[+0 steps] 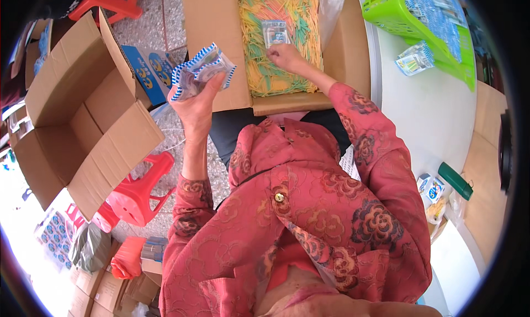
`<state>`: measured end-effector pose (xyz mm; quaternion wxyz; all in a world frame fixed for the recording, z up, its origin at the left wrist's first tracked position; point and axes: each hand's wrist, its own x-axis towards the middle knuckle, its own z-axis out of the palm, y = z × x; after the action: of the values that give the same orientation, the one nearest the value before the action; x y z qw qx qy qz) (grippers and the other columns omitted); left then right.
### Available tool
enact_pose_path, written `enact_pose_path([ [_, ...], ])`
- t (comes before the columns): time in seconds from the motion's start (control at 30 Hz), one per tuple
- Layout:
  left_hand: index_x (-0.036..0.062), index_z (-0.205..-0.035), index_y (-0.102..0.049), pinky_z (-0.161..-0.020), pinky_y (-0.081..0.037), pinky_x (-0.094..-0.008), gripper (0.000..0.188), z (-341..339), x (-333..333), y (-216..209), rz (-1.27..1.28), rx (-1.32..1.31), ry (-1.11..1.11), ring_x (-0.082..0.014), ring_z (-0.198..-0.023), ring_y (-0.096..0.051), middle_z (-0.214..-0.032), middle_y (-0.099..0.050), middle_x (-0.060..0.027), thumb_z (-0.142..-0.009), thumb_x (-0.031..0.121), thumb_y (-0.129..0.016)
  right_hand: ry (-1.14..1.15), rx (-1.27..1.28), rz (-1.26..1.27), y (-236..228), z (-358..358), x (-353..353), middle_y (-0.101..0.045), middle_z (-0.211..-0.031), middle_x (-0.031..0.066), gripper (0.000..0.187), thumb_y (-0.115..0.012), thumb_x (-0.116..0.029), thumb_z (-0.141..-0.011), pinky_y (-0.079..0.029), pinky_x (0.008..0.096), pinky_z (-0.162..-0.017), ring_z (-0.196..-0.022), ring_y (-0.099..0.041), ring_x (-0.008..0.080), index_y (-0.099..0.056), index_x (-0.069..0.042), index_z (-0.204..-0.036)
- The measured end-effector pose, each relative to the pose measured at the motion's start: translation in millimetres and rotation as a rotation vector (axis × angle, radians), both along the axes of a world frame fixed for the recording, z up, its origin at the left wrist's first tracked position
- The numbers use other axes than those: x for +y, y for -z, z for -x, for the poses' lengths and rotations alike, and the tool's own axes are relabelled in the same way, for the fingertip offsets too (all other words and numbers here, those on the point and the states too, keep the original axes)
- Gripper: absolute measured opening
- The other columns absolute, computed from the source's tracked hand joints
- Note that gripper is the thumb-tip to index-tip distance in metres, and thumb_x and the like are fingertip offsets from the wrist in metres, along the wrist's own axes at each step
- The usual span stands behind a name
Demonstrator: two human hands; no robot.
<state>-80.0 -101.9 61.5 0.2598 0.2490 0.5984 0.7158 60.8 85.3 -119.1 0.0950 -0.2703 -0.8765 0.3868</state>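
My left hand [194,104] is closed around several small clear packets [204,68] with blue-and-white striped edges, held up left of an open cardboard box. That box holds a deep layer of thin pastel sticks [255,19] in yellow, green, orange and pink. Over the sticks, my right hand [284,56] has its fingers pinched together and curled down. Whatever they grip, if anything, is too small or hidden to make out. Just beyond its knuckles lies a single clear packet [275,32] with a printed front; whether the hand touches it, I cannot tell.
An open cardboard box [83,115] stands at left, with a blue printed carton [146,71] behind it. Red plastic stools [135,198] are on the floor. On the white table [403,107] at right are a green basket [386,13] full of packets and a loose packet [414,59].
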Motion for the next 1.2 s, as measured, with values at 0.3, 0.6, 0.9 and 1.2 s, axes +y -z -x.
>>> enact_pose_path([
  [0.3, -0.0017, -0.099, -0.059, -0.070, -0.047, -0.0239, 0.031, 3, -9, 10, 0.059, -0.043, 0.008, -0.0102, -0.079, -0.058, -0.089, -0.063, -0.0054, -0.070, -0.003, -0.069, 0.113, -0.529, 0.682, 30, -4, -22, -0.061, -0.061, 0.0137, 0.017, -0.048, -0.003, -0.073, -0.050, 0.0305, -0.044, -0.049, -0.061, 0.0185, -0.062, 0.005, -0.070],
  [0.6, -0.0019, -0.097, -0.059, -0.069, -0.047, -0.0227, 0.029, -7, -10, 15, 0.119, -0.106, 0.074, -0.0102, -0.079, -0.057, -0.089, -0.062, -0.0055, -0.070, -0.003, -0.070, -0.034, -0.739, 0.214, 35, 6, -45, -0.062, -0.067, 0.0179, 0.021, -0.060, -0.019, -0.071, -0.052, 0.0356, -0.054, -0.059, -0.064, 0.0251, -0.064, 0.002, -0.071],
  [0.9, -0.0024, -0.096, -0.059, -0.069, -0.048, -0.0234, 0.028, -5, -16, 19, 0.110, -0.134, 0.072, -0.0102, -0.078, -0.058, -0.088, -0.062, -0.0062, -0.070, -0.005, -0.069, -0.037, -0.883, -0.003, 34, 25, -49, -0.065, -0.080, 0.0144, 0.037, -0.068, -0.037, -0.063, -0.051, 0.0373, -0.068, -0.075, -0.064, 0.0270, -0.066, -0.003, -0.078],
  [1.2, -0.0017, -0.092, -0.059, -0.068, -0.048, -0.0238, 0.024, -5, -11, 21, 0.107, -0.166, 0.039, -0.0100, -0.075, -0.058, -0.086, -0.063, -0.0059, -0.070, -0.005, -0.068, -0.019, -1.141, 0.476, 57, 37, -40, -0.065, -0.072, 0.0066, 0.033, -0.070, -0.035, -0.063, -0.049, 0.0368, -0.069, -0.070, -0.063, 0.0175, -0.064, -0.006, -0.078],
])
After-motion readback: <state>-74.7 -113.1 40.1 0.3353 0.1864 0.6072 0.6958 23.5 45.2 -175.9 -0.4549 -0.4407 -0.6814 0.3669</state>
